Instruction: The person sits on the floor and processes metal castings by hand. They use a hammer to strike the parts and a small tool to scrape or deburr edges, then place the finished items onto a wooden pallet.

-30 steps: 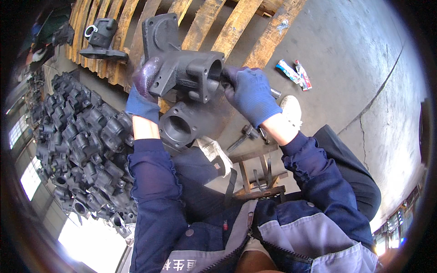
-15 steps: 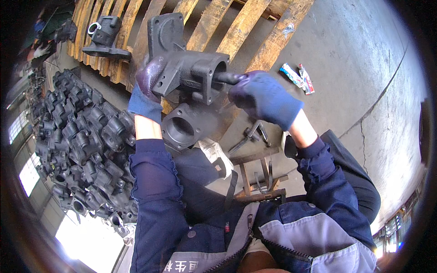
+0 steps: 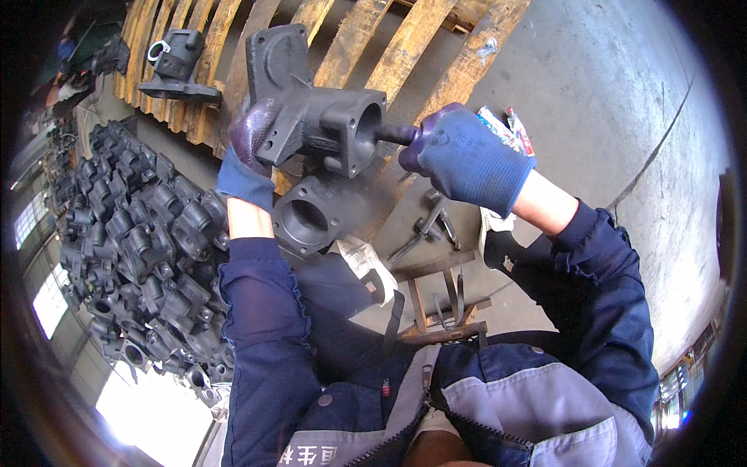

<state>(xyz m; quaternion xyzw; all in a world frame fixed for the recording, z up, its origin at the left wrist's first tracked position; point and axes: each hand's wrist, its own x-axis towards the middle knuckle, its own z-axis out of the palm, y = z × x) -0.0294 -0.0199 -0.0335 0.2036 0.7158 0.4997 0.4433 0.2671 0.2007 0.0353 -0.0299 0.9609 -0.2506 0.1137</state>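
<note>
Over a grey concrete floor (image 3: pixel 622 101) and wooden pallet (image 3: pixel 405 54), I note the right hand (image 3: pixel 467 159), clenched on a dark rod tool (image 3: pixel 393 134), has drawn back from the bore of the black cast-iron housing (image 3: pixel 319 124), which the left hand (image 3: pixel 249 152) grips aloft, suggesting a withdrawal stroke.

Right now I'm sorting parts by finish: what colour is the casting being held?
Dark grey, nearly black, matte casting; seen in the head view.
</note>
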